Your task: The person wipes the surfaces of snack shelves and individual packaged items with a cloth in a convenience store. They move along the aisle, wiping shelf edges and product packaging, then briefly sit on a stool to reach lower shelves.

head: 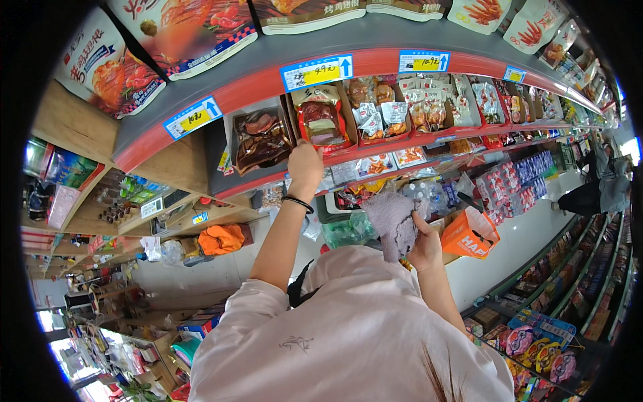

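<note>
My left hand, a black band at its wrist, reaches to the front of a red-edged shelf. Its curled fingers touch the front corner between two display boxes; the fingertips are hidden. In the left box lies a dark brown vacuum-packed food pouch. The right box holds a red and clear food pouch. My right hand grips a crumpled grey-purple cloth, which hangs in front of my chest, below the shelf.
Price tags line the upper shelf's red edge, with large food pouches above. More boxes of small snack packs run right. An orange bag stands low at right, near bundled bottles. A person is farther down the aisle.
</note>
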`<state>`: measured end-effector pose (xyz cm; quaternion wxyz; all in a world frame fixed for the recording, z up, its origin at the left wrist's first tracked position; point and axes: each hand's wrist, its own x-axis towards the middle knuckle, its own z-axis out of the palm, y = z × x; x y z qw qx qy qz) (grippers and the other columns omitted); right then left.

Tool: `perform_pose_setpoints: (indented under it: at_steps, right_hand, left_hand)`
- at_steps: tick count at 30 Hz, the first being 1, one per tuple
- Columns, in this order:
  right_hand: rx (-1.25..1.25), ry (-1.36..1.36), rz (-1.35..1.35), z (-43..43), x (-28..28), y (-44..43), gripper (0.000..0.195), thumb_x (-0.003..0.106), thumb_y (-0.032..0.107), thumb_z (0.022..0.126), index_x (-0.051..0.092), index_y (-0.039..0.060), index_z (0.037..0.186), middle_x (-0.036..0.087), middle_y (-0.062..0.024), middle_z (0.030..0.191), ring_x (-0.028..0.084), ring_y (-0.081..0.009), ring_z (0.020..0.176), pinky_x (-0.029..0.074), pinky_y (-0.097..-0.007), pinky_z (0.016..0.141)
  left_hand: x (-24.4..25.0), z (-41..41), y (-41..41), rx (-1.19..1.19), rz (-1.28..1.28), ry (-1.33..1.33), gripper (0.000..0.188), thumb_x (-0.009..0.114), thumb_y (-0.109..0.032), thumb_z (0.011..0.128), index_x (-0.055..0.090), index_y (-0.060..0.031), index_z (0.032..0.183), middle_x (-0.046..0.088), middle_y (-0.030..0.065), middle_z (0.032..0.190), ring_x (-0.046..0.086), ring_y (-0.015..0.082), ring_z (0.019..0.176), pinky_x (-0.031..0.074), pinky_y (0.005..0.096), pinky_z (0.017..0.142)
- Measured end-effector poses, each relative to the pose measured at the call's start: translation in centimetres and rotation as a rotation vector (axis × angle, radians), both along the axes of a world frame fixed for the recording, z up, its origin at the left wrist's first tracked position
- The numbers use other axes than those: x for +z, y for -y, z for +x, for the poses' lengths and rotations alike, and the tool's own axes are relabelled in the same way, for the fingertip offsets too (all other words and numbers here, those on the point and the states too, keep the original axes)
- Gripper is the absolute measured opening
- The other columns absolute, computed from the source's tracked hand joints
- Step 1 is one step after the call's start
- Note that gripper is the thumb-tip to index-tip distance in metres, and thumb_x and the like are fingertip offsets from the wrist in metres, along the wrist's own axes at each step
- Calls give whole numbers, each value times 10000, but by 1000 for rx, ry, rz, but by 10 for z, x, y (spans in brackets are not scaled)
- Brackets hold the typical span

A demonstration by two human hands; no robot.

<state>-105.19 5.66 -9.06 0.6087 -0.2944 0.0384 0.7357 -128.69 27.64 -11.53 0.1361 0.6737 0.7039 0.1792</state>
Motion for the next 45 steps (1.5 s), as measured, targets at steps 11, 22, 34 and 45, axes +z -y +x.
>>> perform_pose_setpoints:
  at_steps: [11, 22, 34, 45]
  right_hand:
    - [70, 13, -25, 44, -10, -23, 415, 552, 218, 988, 500, 41, 1360, 599, -111, 1322, 565, -293, 1226, 432, -459, 1055]
    - [338, -32, 12, 20, -8, -69, 441, 569, 296, 985, 509, 80, 1366, 601, -76, 1323, 558, -244, 1241, 413, -423, 1077]
    - [266, 222, 312, -28, 45, -110, 394, 727, 134, 901, 601, 55, 1266, 667, -65, 1221, 639, -166, 1099, 511, -336, 956]
    - [34, 127, 211, 0, 52, -108, 429, 644, 305, 971, 548, 71, 1317, 606, -68, 1311, 607, -233, 1155, 463, -412, 1023]
  left_hand:
    - [14, 4, -25, 132, 128, 1109, 155, 520, -132, 980, 529, 20, 1006, 636, 109, 825, 670, 180, 606, 496, 299, 517]
    - [112, -5, 125, 30, -12, 1636, 130, 497, -161, 996, 471, -51, 931, 609, 279, 1260, 617, 177, 594, 480, 289, 536]
    - [116, -8, 186, -85, -279, 1719, 440, 575, -280, 904, 489, -1, 1232, 599, 177, 1269, 572, 244, 1183, 508, 372, 920]
    - [95, 19, 169, -205, -619, 1813, 506, 479, 7, 991, 328, 7, 1473, 484, 186, 1420, 520, 364, 1283, 489, 570, 1024]
